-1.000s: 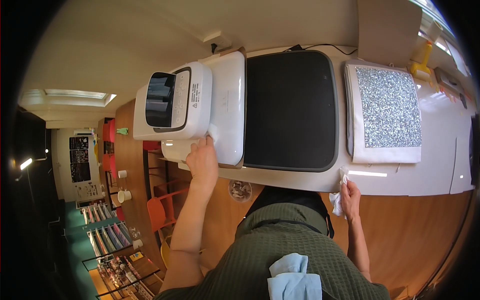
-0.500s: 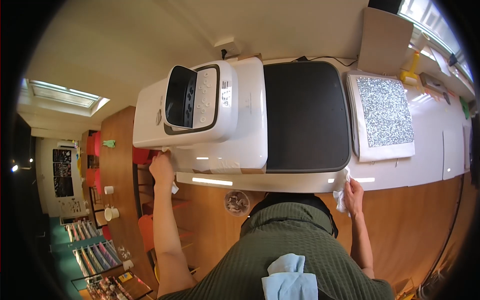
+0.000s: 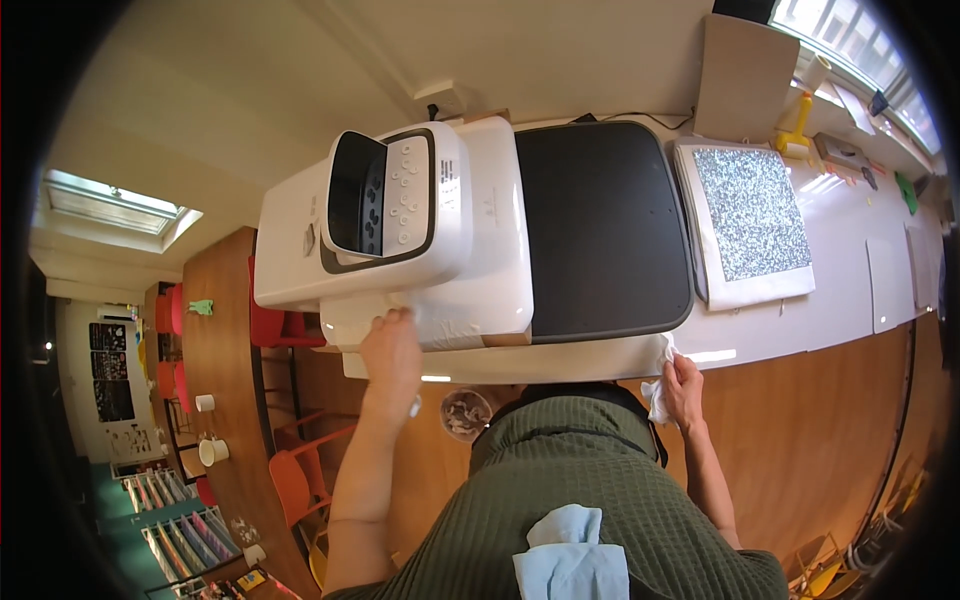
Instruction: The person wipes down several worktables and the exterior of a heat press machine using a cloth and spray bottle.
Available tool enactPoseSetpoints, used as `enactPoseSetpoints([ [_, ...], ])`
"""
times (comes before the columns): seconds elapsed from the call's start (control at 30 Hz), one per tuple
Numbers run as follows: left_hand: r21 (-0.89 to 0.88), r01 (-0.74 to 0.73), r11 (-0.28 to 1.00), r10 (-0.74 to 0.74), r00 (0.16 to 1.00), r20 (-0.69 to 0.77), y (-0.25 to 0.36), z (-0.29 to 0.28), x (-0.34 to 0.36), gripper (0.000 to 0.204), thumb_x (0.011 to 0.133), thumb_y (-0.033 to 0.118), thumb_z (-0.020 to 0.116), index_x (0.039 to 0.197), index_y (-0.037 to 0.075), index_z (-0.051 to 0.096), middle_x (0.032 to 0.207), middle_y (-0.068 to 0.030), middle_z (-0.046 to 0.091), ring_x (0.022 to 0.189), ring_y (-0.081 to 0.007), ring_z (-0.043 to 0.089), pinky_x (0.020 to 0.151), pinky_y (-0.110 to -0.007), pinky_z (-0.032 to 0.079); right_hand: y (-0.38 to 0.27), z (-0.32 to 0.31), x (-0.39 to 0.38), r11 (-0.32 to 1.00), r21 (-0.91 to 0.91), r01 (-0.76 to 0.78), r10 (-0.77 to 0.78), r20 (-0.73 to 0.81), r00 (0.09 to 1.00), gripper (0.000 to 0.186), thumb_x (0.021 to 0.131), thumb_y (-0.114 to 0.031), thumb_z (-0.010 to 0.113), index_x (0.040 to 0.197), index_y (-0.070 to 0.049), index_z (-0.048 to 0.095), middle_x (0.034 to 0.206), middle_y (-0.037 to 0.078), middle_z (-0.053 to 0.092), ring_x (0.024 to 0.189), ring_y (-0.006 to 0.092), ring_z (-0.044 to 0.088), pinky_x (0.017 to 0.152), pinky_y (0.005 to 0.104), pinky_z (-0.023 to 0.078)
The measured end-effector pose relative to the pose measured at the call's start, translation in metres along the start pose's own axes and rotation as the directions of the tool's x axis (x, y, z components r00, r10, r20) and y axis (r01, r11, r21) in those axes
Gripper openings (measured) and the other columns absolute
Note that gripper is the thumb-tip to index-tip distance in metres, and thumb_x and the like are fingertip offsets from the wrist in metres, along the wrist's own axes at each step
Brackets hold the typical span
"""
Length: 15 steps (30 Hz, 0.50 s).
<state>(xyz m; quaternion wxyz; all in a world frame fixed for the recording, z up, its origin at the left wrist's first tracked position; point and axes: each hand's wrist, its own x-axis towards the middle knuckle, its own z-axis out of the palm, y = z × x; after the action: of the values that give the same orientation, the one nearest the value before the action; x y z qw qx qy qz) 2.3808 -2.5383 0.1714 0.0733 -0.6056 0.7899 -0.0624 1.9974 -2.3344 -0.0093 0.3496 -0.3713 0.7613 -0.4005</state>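
Note:
A large white machine [image 3: 497, 200] with a tilted dark screen and a button panel [image 3: 403, 200] stands on the white table, its flat black bed [image 3: 605, 230] reaching out to the right. My left hand [image 3: 392, 352] is at the machine's front lower side, fingers closed on a white wipe, of which only small bits peek out. Beyond the bed's near right corner, my right hand [image 3: 684, 388] grips a crumpled white cloth [image 3: 657, 396] at the table's front edge. Both forearms come up from below.
A stack of white fabric with a silvery glitter panel [image 3: 752, 215] lies right of the bed. Farther right are a yellow-handled roller [image 3: 796, 130] and a white table top [image 3: 850, 235]. A tub of scraps [image 3: 465, 413] is below the front edge; an orange chair [image 3: 300, 480] stands left.
My left hand has moved right along the machine's front side, keeping the white wipe. The right hand stays by the table edge with its cloth. The view has shifted slightly.

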Motion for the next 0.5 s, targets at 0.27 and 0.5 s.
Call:
enactPoseSetpoints([
  [0.27,0.067,-0.207,0.976,0.213,0.972,-0.101,0.138,-0.015,0.013,0.022,0.079,0.004,0.059,0.101,0.001,0.064,0.092,-0.0088,0.054,0.090,-0.0225,0.061,0.065,-0.029,0.057,0.022,-0.026,0.006,0.999,0.006,-0.042,0.042,0.003,0.999,0.024,0.094,-0.013,0.057,0.111,0.003,0.063,0.084,0.014,0.058,0.078,0.0239,0.057,0.075,0.0336,0.047],
  [0.5,-0.145,-0.057,0.988,0.036,0.989,-0.141,0.173,-0.005,0.084,0.024,0.081,-0.004,0.062,0.102,-0.014,0.057,0.103,-0.0163,0.050,0.088,-0.0301,0.064,0.069,-0.033,0.059,0.049,-0.052,0.016,0.989,0.086,-0.125,0.124,0.014,0.992,0.023,0.094,-0.012,0.056,0.111,0.003,0.063,0.088,0.012,0.059,0.078,0.0209,0.058,0.074,0.0319,0.047],
])
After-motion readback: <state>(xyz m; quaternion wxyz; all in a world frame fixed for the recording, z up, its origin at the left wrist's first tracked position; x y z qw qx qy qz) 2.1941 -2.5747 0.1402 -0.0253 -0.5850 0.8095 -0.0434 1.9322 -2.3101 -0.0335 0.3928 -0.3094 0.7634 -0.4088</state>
